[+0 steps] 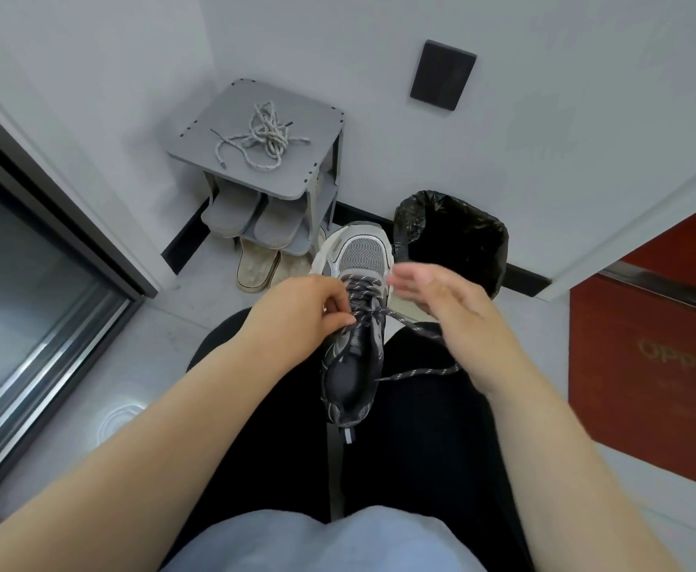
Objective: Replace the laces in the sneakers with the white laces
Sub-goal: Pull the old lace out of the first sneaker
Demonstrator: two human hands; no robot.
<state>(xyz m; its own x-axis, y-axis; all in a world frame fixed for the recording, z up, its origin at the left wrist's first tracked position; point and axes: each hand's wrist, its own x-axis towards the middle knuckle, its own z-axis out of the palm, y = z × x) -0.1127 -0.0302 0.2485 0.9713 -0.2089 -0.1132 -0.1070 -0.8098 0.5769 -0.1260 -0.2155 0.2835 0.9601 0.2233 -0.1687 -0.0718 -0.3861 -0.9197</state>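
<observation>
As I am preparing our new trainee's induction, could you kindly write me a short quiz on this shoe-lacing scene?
1. True or false: the white laces lie on top of the grey shoe rack.
2. Which hand pinches the dark lace at the eyelets of the sneaker?
3. Fill in: beside the sneaker's toe stands a bin lined with a ___ bag.
Key: 1 true; 2 the left hand; 3 black.

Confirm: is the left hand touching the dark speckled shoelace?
Touching. Head view: the left hand pinches the dark speckled shoelace at the eyelets on the grey mesh sneaker.
</observation>
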